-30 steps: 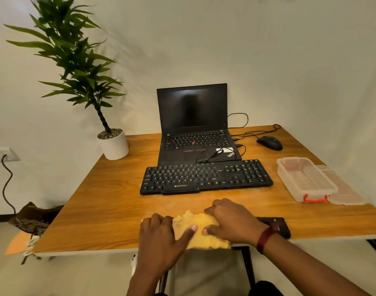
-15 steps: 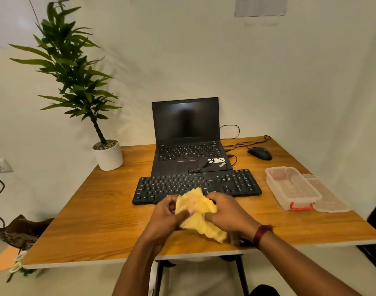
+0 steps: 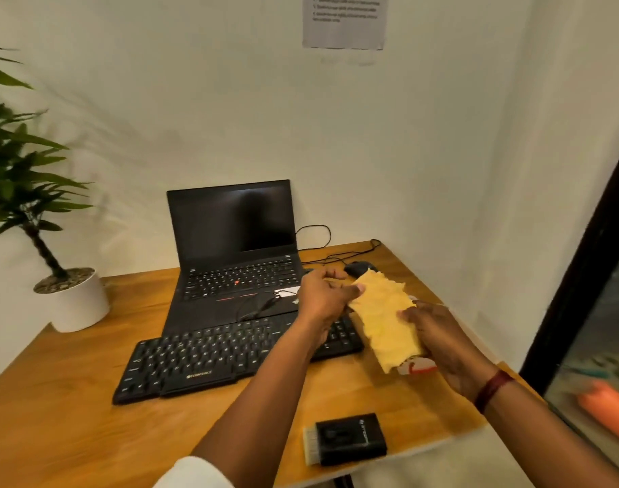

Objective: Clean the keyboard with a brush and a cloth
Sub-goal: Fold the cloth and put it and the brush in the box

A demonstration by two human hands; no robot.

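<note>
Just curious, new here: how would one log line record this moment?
left hand: grips cloth | right hand: grips cloth | brush: lying on desk | keyboard: on desk

Keyboard point(image 3: 230, 353) across the middle of the table point(image 3: 72, 417), laptop point(image 3: 234, 255) just behind it, screen toward the wall. Cable point(image 3: 259, 306) on the laptop's palm rest. Potted plant point(image 3: 72, 297) at the far left corner. Mouse point(image 3: 359, 267) right of the laptop, near the back edge. Cloth point(image 3: 385, 318) held up over the keyboard's right end – left hand point(image 3: 322, 297) pinching its far corner, right hand point(image 3: 438, 332) gripping its near side. Container point(image 3: 420, 368) mostly hidden beneath cloth and right hand. Brush point(image 3: 350, 438) at the table's near edge, well apart from the keyboard. Paper sheet point(image 3: 343, 21) on the wall – above and right of the laptop.
</note>
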